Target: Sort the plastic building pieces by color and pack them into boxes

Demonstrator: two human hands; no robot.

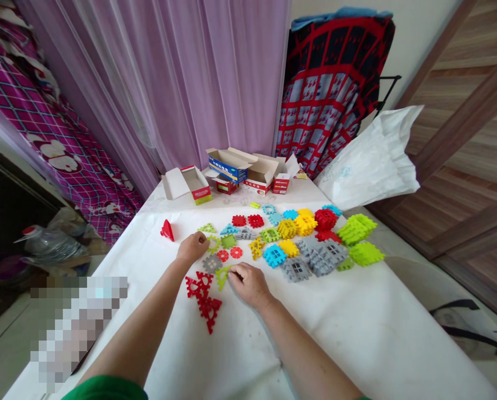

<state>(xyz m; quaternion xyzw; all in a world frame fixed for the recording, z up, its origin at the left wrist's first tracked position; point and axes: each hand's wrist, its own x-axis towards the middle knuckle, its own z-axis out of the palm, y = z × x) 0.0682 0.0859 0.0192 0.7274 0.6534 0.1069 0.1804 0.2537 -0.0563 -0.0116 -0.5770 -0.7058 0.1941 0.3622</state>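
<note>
Well, over on the left, a red pointy piece sits by itself on the white surface. Next is the left hand, its fingers curled in right beside a lime green piece; I can't tell if it has hold of anything. Nearer the person, some red triangles lie flat and close together, maybe so they are easy to reach. Then comes a lime triangle, with the right hand at its corner. Those fingers are bent in, but I can't tell if they pinch it or only touch it. Farther right, a yellow pile, a big gray pile and a green pile look grouped by color, probably so each kind is quick to find. Last, a white bag stands out of the way past the far edge.
</note>
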